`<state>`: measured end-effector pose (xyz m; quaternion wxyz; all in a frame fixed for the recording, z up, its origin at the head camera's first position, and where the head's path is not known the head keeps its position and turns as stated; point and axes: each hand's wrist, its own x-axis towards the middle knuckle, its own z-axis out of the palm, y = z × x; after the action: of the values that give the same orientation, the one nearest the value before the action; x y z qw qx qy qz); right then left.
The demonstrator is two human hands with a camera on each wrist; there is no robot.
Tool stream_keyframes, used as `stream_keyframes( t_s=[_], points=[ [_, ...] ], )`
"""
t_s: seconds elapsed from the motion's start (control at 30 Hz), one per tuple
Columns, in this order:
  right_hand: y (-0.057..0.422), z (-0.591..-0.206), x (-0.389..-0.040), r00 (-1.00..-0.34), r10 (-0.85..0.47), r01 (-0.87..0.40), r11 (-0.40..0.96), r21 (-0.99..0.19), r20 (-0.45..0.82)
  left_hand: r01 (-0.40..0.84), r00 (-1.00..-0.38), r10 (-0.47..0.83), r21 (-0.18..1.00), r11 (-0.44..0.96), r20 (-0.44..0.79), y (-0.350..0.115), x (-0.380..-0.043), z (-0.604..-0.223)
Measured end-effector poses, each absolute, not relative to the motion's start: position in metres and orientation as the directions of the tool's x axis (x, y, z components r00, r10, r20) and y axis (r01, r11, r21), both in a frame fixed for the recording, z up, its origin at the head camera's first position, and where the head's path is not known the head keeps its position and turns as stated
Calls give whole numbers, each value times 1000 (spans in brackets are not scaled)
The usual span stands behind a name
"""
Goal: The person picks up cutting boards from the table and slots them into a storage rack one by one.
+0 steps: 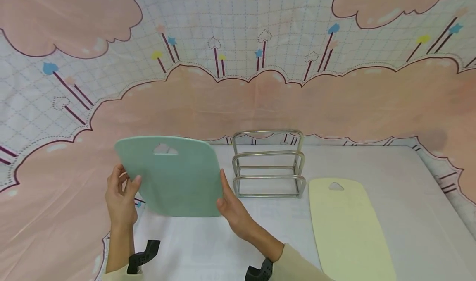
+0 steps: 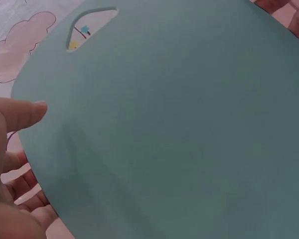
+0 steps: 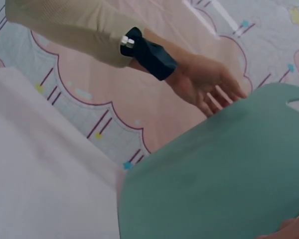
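Note:
A green cutting board [image 1: 178, 182] with a slot near its top edge is held upright, tipped a little, over the left part of the table. My left hand [image 1: 122, 194] grips its left edge; in the left wrist view the thumb [image 2: 25, 115] lies over the front face and the other fingers come round the edge from behind. On the opposite edge my right hand [image 1: 236, 213] holds the board, thumb low on the near side and fingers along the rim. To the right of that hand stands a metal wire rack [image 1: 269, 177] with several upright loops.
A pale yellow cutting board [image 1: 349, 227] with a small hole lies flat on the white table [image 1: 401, 182], right of the rack. Behind and at the left hangs patterned cloth [image 1: 223, 103] with clouds. Dark wrist mounts [image 1: 145, 256] sit on both wrists.

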<state>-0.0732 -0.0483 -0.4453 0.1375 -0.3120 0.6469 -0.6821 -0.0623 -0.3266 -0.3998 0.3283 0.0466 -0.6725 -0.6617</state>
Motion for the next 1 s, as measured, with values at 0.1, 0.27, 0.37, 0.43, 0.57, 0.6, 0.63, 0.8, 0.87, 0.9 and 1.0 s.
stream_keyframes(
  t_s=[0.1,0.27,0.37,0.43,0.57,0.6,0.63,0.8,0.87,0.9,1.0],
  points=[
    [-48,-446,-77,-761,-586,-255,-120,-959,276,439,-753,-497,892,110,432,-327,-62,-405],
    [-48,-448,-83,-754,-577,-294,-130,-947,313,505,-713,-499,855,121,492,-330,-61,-412],
    [-48,-449,-85,-750,-568,-320,-137,-937,339,546,-688,-495,828,128,531,-329,-61,-416],
    [-49,-450,-87,-746,-564,-333,-144,-932,354,582,-670,-494,805,115,555,-328,-61,-417],
    [-50,-450,-90,-736,-560,-359,-155,-920,382,608,-652,-499,787,106,571,-328,-61,-419],
    [-51,-449,-90,-733,-559,-363,-161,-918,388,603,-650,-503,789,114,570,-328,-61,-419],
    [-51,-447,-90,-731,-560,-366,-161,-917,390,595,-647,-508,793,130,568,-328,-60,-419],
    [-47,-428,-87,-724,-572,-370,-149,-917,385,585,-625,-522,791,180,581,-329,-60,-419],
    [-46,-421,-86,-725,-573,-377,-132,-917,381,601,-622,-521,783,161,584,-328,-60,-419],
    [-45,-418,-86,-726,-574,-379,-126,-917,379,606,-622,-521,780,153,585,-327,-60,-419],
    [-46,-423,-90,-726,-572,-385,-121,-915,381,629,-622,-529,771,103,578,-326,-60,-420]
  ],
)
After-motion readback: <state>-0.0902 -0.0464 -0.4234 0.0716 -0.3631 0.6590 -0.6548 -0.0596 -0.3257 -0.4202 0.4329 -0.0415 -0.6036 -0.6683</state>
